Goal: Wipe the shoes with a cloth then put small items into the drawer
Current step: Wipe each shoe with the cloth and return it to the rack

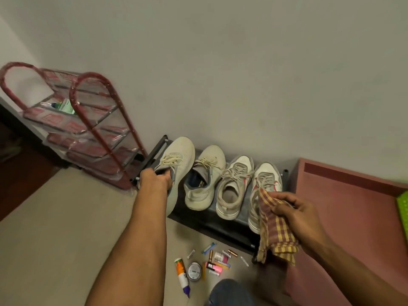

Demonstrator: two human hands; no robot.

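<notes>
Several pale sneakers stand in a row on a low dark shoe rack (212, 226) against the wall. My left hand (155, 180) grips the leftmost cream sneaker (180, 160) by its opening, fingers inside, and the shoe is tilted off the rack. Beside it sit a second cream sneaker (204, 184) and two white sneakers with red trim (234, 186) (268, 177). My right hand (295, 212) pinches a red-and-yellow checked cloth (274, 230) that hangs in front of the rightmost shoe. Small items (212, 261) lie scattered on the floor: batteries, tubes, a round tin, a glue bottle.
A red metal tiered rack (88, 129) wrapped in plastic stands at the left by the wall. A pink cabinet or drawer unit (344, 199) sits at the right, with a green perforated thing (403, 208) at its edge. My knee (229, 292) is at the bottom.
</notes>
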